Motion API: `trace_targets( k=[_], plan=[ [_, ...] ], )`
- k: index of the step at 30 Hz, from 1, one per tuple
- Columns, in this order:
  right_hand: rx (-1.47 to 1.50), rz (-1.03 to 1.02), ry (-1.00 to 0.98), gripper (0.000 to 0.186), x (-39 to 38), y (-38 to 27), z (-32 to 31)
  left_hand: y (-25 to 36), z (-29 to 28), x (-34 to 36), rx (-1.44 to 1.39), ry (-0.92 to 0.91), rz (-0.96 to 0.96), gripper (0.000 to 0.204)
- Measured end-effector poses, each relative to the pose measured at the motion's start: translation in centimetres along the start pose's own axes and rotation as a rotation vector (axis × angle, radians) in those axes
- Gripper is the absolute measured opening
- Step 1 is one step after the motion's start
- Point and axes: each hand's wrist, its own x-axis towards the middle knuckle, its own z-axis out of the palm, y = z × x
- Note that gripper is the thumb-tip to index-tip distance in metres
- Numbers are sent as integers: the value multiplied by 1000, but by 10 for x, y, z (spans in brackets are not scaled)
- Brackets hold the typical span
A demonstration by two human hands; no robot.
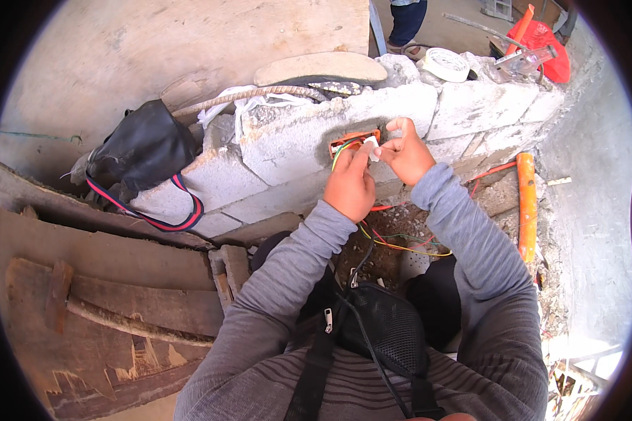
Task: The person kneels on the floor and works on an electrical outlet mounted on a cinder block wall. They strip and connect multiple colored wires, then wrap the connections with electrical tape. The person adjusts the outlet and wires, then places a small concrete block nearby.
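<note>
An orange electrical box (359,136) is set in the face of the block wall, with green, yellow and dark wires at its opening. Right in front of it, my left hand (351,186) pinches a small white piece (373,148) whose kind I cannot make out. From the other side, the closed fingertips of my right hand (408,156) grip the same piece. Below my hands, loose yellow and green wires (407,248) hang toward the ground, along with red ones. My fingers partly cover the box and the wires in it.
On top of the wall (274,140) lie a white tape roll (445,64) and a clear bottle (525,62). A black bag (146,146) with a striped strap sits at the left, above a hammer (60,297) on boards. An orange pipe (526,207) stands right. Another person's leg (407,22) shows beyond.
</note>
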Motion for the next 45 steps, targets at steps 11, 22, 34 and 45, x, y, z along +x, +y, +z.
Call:
trace_targets(
  k=[11,22,34,45],
  plan=[
    [61,4,-17,47,12,10,1,-8,3,6,144,-82,-4,66],
    [51,-11,10,41,16,16,0,-11,8,10,205,-71,29,68],
    [-22,-18,33,33,15,14,-1,-11,11,17,297,-120,-22,70],
    [26,-45,33,28,22,30,4,-13,12,20,294,-130,-37,67]
  ],
)
